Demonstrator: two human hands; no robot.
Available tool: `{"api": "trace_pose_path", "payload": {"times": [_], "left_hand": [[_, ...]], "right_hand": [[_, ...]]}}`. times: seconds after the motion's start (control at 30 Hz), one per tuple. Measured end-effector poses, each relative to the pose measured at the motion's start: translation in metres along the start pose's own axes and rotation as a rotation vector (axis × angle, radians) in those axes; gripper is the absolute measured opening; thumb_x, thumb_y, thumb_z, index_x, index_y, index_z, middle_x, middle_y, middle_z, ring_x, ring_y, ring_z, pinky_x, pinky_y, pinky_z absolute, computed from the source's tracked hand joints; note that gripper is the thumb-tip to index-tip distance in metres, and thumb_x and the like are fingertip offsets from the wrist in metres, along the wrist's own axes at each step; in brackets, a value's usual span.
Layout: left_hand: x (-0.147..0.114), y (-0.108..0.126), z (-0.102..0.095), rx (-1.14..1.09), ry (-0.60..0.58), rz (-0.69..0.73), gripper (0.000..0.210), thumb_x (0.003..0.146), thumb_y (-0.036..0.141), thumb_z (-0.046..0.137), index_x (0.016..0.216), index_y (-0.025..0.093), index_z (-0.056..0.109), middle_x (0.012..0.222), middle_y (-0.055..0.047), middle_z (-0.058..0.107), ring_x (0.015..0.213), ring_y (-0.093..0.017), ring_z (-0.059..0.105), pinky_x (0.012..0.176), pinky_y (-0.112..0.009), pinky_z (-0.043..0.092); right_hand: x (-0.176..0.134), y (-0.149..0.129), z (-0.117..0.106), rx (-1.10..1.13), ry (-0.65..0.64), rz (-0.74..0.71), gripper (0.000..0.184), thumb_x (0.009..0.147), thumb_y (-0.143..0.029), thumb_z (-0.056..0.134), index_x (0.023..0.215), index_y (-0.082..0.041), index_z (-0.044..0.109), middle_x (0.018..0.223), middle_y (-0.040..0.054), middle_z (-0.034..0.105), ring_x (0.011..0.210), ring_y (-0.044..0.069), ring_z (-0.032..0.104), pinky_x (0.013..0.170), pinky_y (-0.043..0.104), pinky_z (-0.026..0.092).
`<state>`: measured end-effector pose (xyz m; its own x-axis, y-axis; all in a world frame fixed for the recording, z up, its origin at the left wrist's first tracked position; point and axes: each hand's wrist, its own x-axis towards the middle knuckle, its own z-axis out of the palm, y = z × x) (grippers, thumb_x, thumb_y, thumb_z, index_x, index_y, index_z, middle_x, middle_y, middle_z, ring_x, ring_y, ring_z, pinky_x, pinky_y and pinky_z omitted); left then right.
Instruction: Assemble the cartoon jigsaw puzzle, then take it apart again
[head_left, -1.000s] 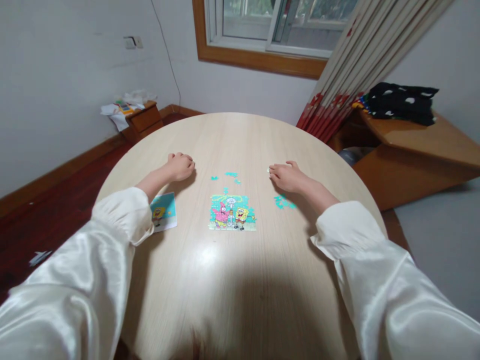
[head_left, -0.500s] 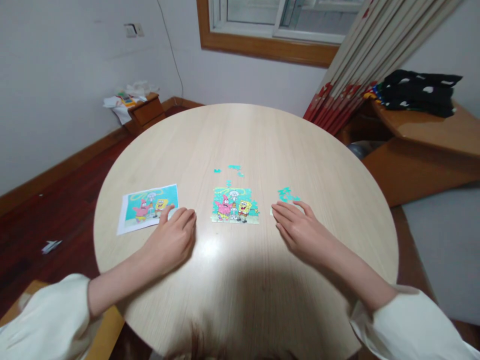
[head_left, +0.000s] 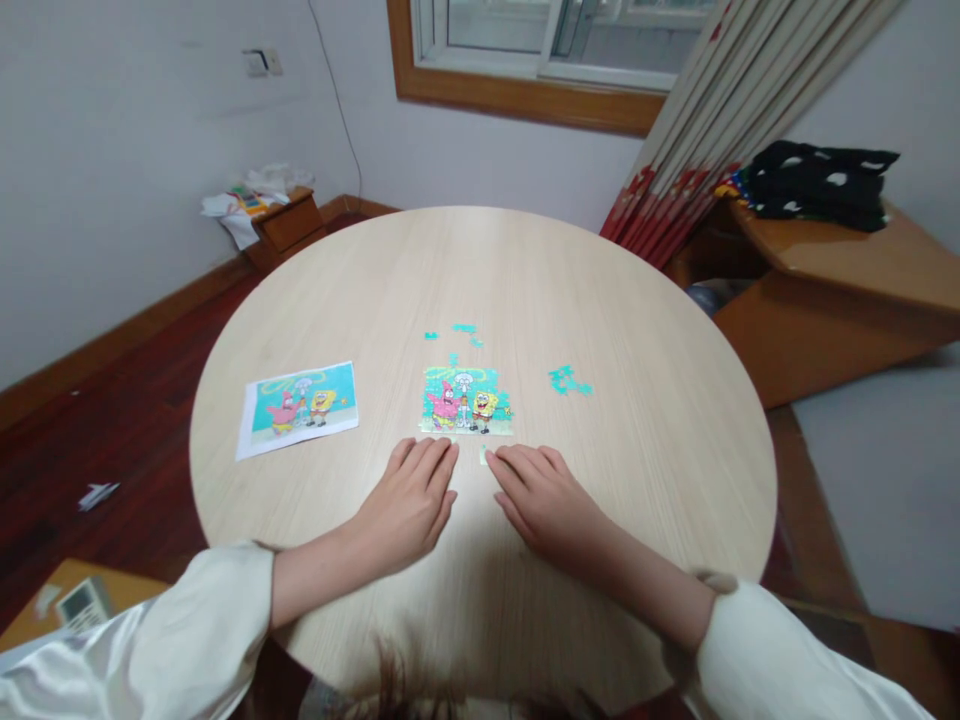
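Fingers of the left hand (head_left: 409, 497) lie pressed together, as do the right hand's (head_left: 553, 508), beside a pale piece (head_left: 484, 455); any grip is hidden. The puzzle (head_left: 465, 403) before them looks mostly assembled; teal pieces (head_left: 567, 381) remain loose.

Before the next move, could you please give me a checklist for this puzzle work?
1. Puzzle lying flat on the table: ok.
2. Puzzle's right edge complete: not ok, it is jagged.
3. Printed picture uncovered: ok.
4. Loose pieces in one group: not ok, some lie beyond the puzzle, others to its right.
5. Pale piece at the right fingers: ok.
6. Left fingers holding a piece: cannot tell.
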<state>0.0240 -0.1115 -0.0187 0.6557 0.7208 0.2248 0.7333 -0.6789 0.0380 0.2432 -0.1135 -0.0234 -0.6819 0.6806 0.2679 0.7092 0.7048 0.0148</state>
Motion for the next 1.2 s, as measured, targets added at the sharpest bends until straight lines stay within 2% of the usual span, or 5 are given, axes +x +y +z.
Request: {"api": "trace_pose_path", "payload": {"times": [0.57,0.7,0.83,0.97,1.2], "left_hand": [[0.010,-0.014,0.011,-0.296,0.173,-0.014,0.037,0.095,0.020,0.035,0.126,0.007,0.051,0.117,-0.019,0.057,0.107,-0.028,0.052,0.092,-0.048,0.045],[0.011,-0.015,0.003,-0.274,0.177,0.037,0.035,0.095,0.020,0.036,0.123,0.008,0.053,0.116,-0.019,0.058,0.106,-0.029,0.052,0.090,-0.049,0.046],[0.018,-0.012,0.000,-0.291,0.169,0.066,0.033,0.094,0.021,0.037,0.119,0.010,0.056,0.116,-0.018,0.059,0.107,-0.029,0.052,0.090,-0.050,0.046],[0.025,-0.012,-0.001,-0.321,0.233,0.120,0.025,0.092,0.015,0.038,0.099,0.011,0.062,0.097,-0.014,0.063,0.091,-0.023,0.056,0.080,-0.040,0.048],[0.026,-0.032,-0.004,-0.233,0.295,0.044,0.031,0.092,0.016,0.041,0.062,0.019,0.050,0.059,-0.001,0.050,0.058,-0.015,0.043,0.059,-0.031,0.038]], "right_hand": [[0.015,0.000,0.009,0.148,0.031,0.059,0.044,0.094,-0.023,0.042,0.134,-0.004,0.046,0.122,0.0224,0.059,0.113,0.030,0.053,0.090,0.046,0.048],[-0.004,0.018,0.004,0.152,0.094,0.084,0.041,0.094,-0.020,0.041,0.133,-0.008,0.048,0.117,0.0193,0.062,0.108,0.027,0.056,0.088,0.045,0.048],[-0.025,0.054,0.005,0.096,0.199,0.236,0.033,0.093,-0.018,0.041,0.123,-0.013,0.055,0.107,0.0160,0.064,0.101,0.026,0.058,0.084,0.044,0.048],[-0.033,0.082,0.008,0.050,0.253,0.352,0.029,0.092,-0.018,0.042,0.117,-0.016,0.058,0.106,0.0152,0.064,0.098,0.027,0.057,0.082,0.045,0.046],[-0.017,0.081,0.006,0.067,0.260,0.194,0.025,0.091,-0.013,0.043,0.110,-0.014,0.059,0.100,0.0133,0.064,0.096,0.024,0.058,0.080,0.040,0.045]]}}
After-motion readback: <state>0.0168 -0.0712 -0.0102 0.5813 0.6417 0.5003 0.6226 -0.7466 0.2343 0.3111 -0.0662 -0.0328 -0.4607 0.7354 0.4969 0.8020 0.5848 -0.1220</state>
